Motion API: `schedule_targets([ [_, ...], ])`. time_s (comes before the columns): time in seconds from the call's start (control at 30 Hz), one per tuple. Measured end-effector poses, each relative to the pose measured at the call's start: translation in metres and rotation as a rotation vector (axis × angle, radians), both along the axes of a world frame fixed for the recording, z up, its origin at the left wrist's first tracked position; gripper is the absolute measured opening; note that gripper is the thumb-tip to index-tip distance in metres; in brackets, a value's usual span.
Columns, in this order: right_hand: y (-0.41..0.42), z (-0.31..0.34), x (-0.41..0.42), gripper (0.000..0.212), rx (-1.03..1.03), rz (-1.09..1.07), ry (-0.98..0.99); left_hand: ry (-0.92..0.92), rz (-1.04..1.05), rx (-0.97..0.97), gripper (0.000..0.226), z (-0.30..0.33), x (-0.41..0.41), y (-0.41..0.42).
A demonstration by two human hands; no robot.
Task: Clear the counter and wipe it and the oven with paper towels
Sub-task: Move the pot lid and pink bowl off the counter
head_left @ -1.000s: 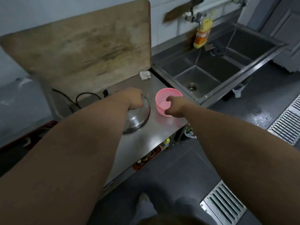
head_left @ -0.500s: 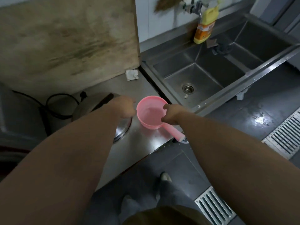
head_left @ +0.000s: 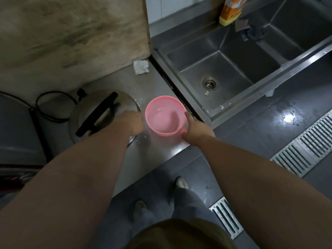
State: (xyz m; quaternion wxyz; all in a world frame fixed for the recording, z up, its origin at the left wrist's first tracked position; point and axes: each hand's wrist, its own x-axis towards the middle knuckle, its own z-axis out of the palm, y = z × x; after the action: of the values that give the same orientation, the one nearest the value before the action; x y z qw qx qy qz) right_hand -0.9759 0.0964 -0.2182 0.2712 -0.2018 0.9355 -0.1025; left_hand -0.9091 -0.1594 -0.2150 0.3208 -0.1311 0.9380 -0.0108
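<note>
At the worktop's (head_left: pixel 152 159) left end a black cable (head_left: pixel 46 105) loops behind one steel lid (head_left: pixel 100 114) with a black handle, lying flat. The left hand (head_left: pixel 132 121) rests curled over the lid's right rim, though whether its fingers actually grip the rim cannot be told. Just right of it, close to the worktop's front right corner, stands one pink scoop (head_left: pixel 164 115), upright, with a little water in it. The right hand (head_left: pixel 195 128) holds it at the near right side, fingers wrapped around the handle. At the back right corner lies one crumpled paper towel (head_left: pixel 141 67), beneath the large wooden board (head_left: pixel 71 36) propped against the wall. Right of the worktop's edge sits a steel sink (head_left: pixel 188 108) with two basins, one yellow bottle (head_left: pixel 230 11) on its back ledge. The dark, wet floor has two drain grates (head_left: pixel 305 146).
</note>
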Motion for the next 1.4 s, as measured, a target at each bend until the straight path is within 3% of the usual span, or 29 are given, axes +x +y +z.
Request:
schedule_targets([
  [0.17, -0.004, -0.008, 0.016, 0.086, -0.018, -0.126, -0.023, 0.081, 0.103, 0.052, 0.032, 0.004, 0.013, -0.001],
  [0.27, -0.007, -0.006, 0.023, 0.084, -0.006, -0.191, -0.012, 0.130, 0.152, 0.062, 0.037, 0.003, 0.017, -0.008],
  [0.43, -0.019, -0.004, 0.030, 0.092, 0.058, -0.061, 0.020, 0.133, 0.155, 0.071, 0.039, 0.006, 0.028, -0.023],
  [0.77, -0.056, -0.021, 0.025, 0.068, 0.149, -0.051, -0.023, 0.123, 0.145, 0.062, 0.037, -0.004, 0.071, -0.049],
  [1.0, -0.065, -0.021, 0.025, 0.039, 0.181, -0.025, -0.021, 0.112, 0.182, 0.062, 0.044, -0.006, 0.090, -0.067],
  [1.4, -0.047, 0.015, 0.076, 0.033, 0.160, -0.095, 0.061, 0.227, 0.050, 0.071, 0.041, 0.025, 0.107, -0.048],
])
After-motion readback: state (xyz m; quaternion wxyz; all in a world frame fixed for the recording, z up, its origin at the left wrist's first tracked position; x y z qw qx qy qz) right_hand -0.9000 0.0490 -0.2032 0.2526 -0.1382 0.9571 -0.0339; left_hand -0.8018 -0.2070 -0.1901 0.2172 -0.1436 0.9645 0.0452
